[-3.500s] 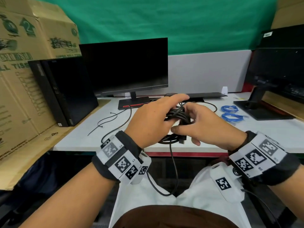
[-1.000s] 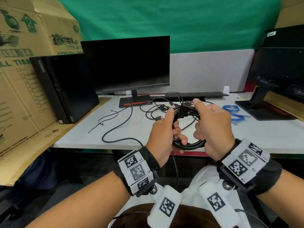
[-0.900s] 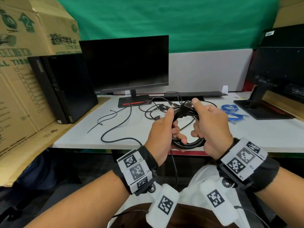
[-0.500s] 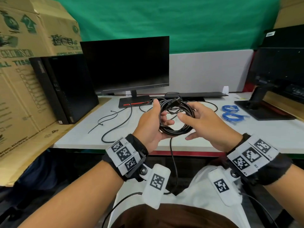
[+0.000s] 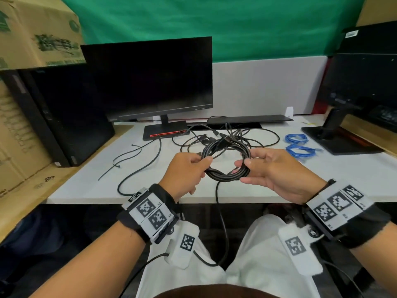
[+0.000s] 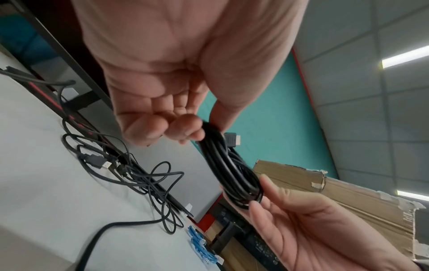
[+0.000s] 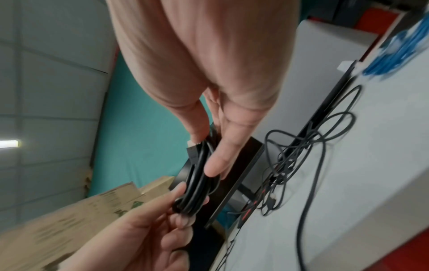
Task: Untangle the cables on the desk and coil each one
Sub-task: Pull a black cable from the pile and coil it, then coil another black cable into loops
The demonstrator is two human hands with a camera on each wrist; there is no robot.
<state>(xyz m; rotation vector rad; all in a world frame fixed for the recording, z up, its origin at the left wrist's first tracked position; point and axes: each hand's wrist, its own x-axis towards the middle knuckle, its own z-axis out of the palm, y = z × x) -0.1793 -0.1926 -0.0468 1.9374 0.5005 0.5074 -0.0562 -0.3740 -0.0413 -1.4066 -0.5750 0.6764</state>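
Observation:
A black cable coil (image 5: 226,163) hangs in the air above the front of the white desk (image 5: 322,181), held between both hands. My left hand (image 5: 202,163) pinches its left side with curled fingers. My right hand (image 5: 245,168) pinches the right side, thumb on top and fingers beneath. The coil's loose tail (image 5: 217,196) drops over the desk edge toward my lap. In the left wrist view the coil (image 6: 230,170) shows a connector (image 6: 232,141) sticking out near my fingertips (image 6: 185,128). A tangle of black cables (image 5: 227,136) lies on the desk behind the coil.
Two coiled blue cables (image 5: 297,145) lie at the right of the desk. A thin black cable (image 5: 129,155) trails at the left. A monitor (image 5: 150,78) and a PC tower (image 5: 60,117) stand behind, with cardboard boxes (image 5: 32,29) on the left and a second monitor stand (image 5: 335,134) on the right.
The coil stood upright in my left hand with the right hand's fingers touching it. It now lies flatter and lower, and each hand pinches one side.

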